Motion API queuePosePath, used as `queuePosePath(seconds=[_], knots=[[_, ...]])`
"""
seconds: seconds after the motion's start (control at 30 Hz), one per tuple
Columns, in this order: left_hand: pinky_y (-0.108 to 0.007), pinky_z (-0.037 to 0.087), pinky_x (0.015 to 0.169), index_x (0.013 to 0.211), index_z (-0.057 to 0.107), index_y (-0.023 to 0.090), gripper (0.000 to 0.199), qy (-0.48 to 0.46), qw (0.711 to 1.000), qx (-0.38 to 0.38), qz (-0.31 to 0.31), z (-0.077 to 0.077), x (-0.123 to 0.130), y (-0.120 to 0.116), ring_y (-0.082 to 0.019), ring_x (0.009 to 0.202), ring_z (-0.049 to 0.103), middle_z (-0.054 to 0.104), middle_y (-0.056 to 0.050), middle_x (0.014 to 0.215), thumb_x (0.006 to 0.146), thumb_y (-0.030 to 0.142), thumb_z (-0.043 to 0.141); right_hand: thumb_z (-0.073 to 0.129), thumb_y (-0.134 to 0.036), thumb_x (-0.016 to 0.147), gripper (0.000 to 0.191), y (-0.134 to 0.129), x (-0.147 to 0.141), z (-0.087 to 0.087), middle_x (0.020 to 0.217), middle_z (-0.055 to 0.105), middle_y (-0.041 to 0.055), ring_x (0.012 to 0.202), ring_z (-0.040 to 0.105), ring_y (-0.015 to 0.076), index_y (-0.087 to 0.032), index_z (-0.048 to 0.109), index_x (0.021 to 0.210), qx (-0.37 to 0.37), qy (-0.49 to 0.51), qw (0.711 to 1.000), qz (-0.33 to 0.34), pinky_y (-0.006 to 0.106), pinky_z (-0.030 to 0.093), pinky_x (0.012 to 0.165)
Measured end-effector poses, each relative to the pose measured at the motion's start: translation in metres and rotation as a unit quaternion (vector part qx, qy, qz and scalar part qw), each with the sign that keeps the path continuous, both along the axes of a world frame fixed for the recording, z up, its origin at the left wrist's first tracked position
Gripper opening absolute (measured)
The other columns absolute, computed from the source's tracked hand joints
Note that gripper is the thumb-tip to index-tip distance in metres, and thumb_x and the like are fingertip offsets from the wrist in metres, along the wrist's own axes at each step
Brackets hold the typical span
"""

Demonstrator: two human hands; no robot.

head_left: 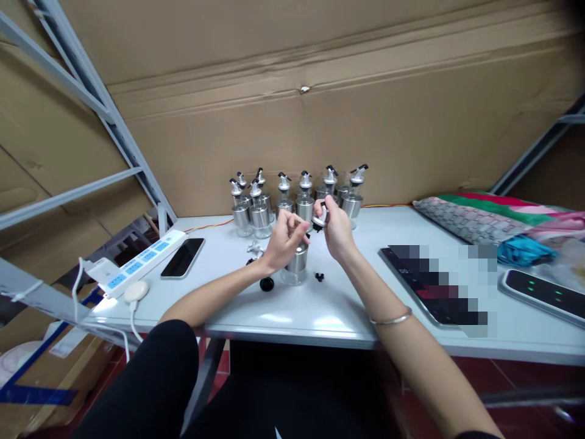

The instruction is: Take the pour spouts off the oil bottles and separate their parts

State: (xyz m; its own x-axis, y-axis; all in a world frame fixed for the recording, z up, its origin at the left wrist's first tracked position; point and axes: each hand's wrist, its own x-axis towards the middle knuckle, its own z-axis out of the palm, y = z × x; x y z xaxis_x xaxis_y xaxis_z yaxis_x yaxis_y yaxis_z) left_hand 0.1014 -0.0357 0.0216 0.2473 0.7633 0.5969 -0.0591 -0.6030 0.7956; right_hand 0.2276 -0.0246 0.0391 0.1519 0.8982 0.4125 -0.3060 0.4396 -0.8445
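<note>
Both of my hands are raised over the middle of the table, close together. My right hand (336, 228) pinches a silver and black spout (319, 222). To its left, my left hand (287, 241) has its fingers curled over a metal-sleeved glass bottle (296, 268) standing upright; a small black part shows at its fingertips, too small to make out. Beside the bottle lie a round black cap (267, 284) on the left and small black pieces (319, 277) on the right. A loose silver spout (255, 247) is behind my left wrist. Several bottles with spouts (260, 216) stand at the back.
A power strip (141, 262), a round white charger (136, 291) and a phone (183, 258) lie on the left of the table (219, 305). A tablet-like device (425, 286), a dark panel (543, 292) and a patterned bag (475, 225) are on the right. Cardboard (320, 134) stands behind.
</note>
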Motion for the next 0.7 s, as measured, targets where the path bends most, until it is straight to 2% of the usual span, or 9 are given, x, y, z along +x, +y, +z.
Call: queuePosePath(seconds=[0.07, 0.13, 0.27, 0.4, 0.47, 0.53, 0.7], knots=[[-0.019, 0.042, 0.048, 0.076, 0.022, 0.022, 0.045, -0.020, 1.000, -0.016, -0.001, -0.001, 0.000, 0.001, -0.006, 0.050, 0.058, 0.053, 0.006, 0.076, 0.081, 0.051, 0.056, 0.052, -0.059, 0.081, 0.050, -0.001, 0.001, 0.002, 0.054, 0.040, -0.0031, 0.050, 0.037, 0.0087, -0.020, 0.046, 0.051, 0.025, -0.050, 0.996, -0.073, 0.023, 0.034, 0.052], [-0.019, 0.042, 0.047, 0.077, 0.022, 0.023, 0.047, -0.037, 0.999, -0.023, -0.013, 0.000, 0.001, 0.000, -0.006, 0.048, 0.057, 0.052, 0.008, 0.072, 0.076, 0.044, 0.065, 0.047, -0.059, 0.084, 0.050, -0.004, 0.002, 0.008, 0.052, 0.038, -0.0032, 0.049, 0.035, 0.0091, -0.020, 0.047, 0.052, 0.056, -0.089, 0.989, -0.108, 0.024, 0.032, 0.051], [-0.021, 0.044, 0.050, 0.087, 0.029, 0.024, 0.048, -0.042, 0.998, -0.036, -0.031, 0.003, 0.001, -0.001, -0.008, 0.048, 0.058, 0.053, 0.009, 0.067, 0.070, 0.035, 0.072, 0.047, -0.058, 0.085, 0.046, -0.011, -0.001, 0.025, 0.052, 0.039, -0.0032, 0.048, 0.035, 0.0088, -0.020, 0.050, 0.057, 0.141, -0.155, 0.971, -0.113, 0.025, 0.030, 0.049], [-0.023, 0.045, 0.053, 0.092, 0.040, 0.021, 0.041, -0.001, 0.998, -0.060, -0.031, 0.002, 0.001, 0.002, -0.009, 0.051, 0.057, 0.055, 0.006, 0.064, 0.069, 0.032, 0.072, 0.060, -0.048, 0.080, 0.027, -0.014, -0.008, 0.040, 0.054, 0.037, -0.0056, 0.049, 0.037, 0.0079, -0.023, 0.054, 0.074, 0.178, -0.180, 0.962, -0.099, 0.023, 0.031, 0.049], [-0.023, 0.045, 0.054, 0.086, 0.045, 0.020, 0.032, 0.015, 0.998, -0.061, -0.026, 0.000, 0.001, 0.004, -0.010, 0.053, 0.057, 0.055, 0.005, 0.062, 0.069, 0.031, 0.070, 0.065, -0.042, 0.078, 0.022, -0.014, -0.010, 0.042, 0.053, 0.034, -0.0069, 0.049, 0.037, 0.0077, -0.024, 0.053, 0.079, 0.177, -0.191, 0.962, -0.079, 0.023, 0.031, 0.048], [-0.023, 0.045, 0.053, 0.080, 0.047, 0.018, 0.027, 0.018, 0.998, -0.062, -0.027, 0.000, 0.001, 0.004, -0.010, 0.053, 0.056, 0.055, 0.005, 0.061, 0.069, 0.028, 0.069, 0.068, -0.037, 0.075, 0.021, -0.014, -0.012, 0.041, 0.053, 0.033, -0.0071, 0.050, 0.037, 0.0078, -0.023, 0.052, 0.077, 0.180, -0.209, 0.958, -0.076, 0.023, 0.031, 0.049], [-0.023, 0.045, 0.053, 0.077, 0.048, 0.018, 0.025, 0.001, 0.996, -0.081, -0.040, 0.004, 0.003, 0.001, -0.010, 0.054, 0.055, 0.056, 0.004, 0.062, 0.064, 0.023, 0.069, 0.067, -0.036, 0.074, 0.021, -0.014, -0.015, 0.035, 0.053, 0.034, -0.0062, 0.053, 0.039, 0.0090, -0.023, 0.051, 0.070, 0.206, -0.219, 0.942, -0.146, 0.024, 0.031, 0.051]])
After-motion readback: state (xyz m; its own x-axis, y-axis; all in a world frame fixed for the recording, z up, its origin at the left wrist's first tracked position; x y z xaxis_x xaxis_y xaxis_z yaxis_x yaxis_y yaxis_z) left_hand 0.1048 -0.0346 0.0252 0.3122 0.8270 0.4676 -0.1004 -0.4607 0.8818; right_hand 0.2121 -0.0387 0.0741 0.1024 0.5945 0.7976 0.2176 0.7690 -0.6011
